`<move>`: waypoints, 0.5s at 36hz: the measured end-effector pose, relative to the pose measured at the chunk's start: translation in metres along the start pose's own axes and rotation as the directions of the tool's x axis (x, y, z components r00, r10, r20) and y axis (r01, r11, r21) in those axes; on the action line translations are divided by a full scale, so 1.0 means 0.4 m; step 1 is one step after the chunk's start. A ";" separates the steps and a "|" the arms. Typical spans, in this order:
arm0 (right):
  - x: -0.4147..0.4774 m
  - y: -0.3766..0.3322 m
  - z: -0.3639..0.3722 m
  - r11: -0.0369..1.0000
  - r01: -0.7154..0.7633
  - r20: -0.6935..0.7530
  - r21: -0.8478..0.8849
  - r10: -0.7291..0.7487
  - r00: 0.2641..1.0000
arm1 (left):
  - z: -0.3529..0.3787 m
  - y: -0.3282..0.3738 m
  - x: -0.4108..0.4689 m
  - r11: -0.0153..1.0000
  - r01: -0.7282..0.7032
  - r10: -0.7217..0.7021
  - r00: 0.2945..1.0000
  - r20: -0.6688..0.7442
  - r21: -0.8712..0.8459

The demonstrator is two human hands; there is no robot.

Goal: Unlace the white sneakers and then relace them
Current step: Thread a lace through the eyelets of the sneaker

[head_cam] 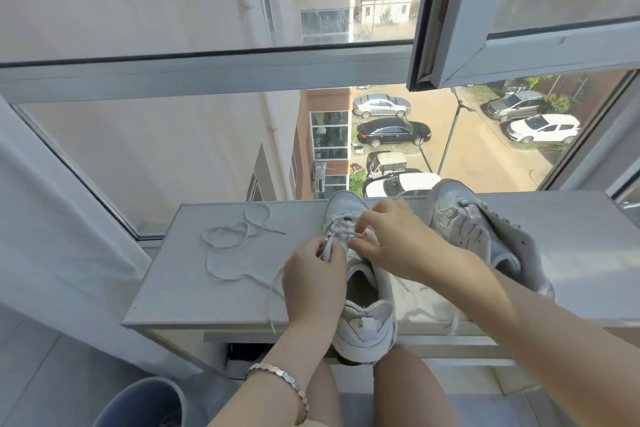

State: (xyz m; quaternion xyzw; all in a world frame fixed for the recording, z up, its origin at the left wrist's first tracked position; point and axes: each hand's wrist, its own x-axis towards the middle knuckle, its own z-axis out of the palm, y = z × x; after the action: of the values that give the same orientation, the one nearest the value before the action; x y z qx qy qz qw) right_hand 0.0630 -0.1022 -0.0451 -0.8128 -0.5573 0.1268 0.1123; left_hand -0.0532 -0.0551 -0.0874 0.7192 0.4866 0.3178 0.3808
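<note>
White sneaker [367,329] stands at lower centre on the tabletop [173,288]. My left hand [313,282] pinches its lace end, my right hand [394,243] pinches a crossing. Unlacing, I judge; next, the end must slide free through its eyelet.

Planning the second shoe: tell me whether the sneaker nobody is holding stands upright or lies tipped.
Tipped: the sneaker lies on its side on the table, sole showing.

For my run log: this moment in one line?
left hand, right hand: pinch shoe lace | spare lace: on table | other shoe: aside
</note>
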 end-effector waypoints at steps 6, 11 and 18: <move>0.024 -0.014 0.019 0.973 0.136 -0.114 0.187 -0.116 0.987 | -0.004 -0.001 0.001 1.000 0.002 -0.001 0.999 -0.032 0.031; -0.033 0.004 -0.016 0.740 0.067 -0.146 0.669 0.042 0.988 | 0.007 -0.006 0.008 0.999 0.010 -0.006 0.998 -0.070 0.048; -0.076 0.048 -0.047 0.667 0.043 -0.062 0.744 0.004 0.998 | -0.001 -0.006 0.015 0.990 -0.122 0.115 0.988 0.105 0.065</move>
State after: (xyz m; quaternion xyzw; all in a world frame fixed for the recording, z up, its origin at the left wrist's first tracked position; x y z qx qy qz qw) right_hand 0.0756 -0.1384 -0.0310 -0.6936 -0.4621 0.3183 0.4516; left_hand -0.0526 -0.0488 -0.0886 0.7751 0.4341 0.2856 0.3594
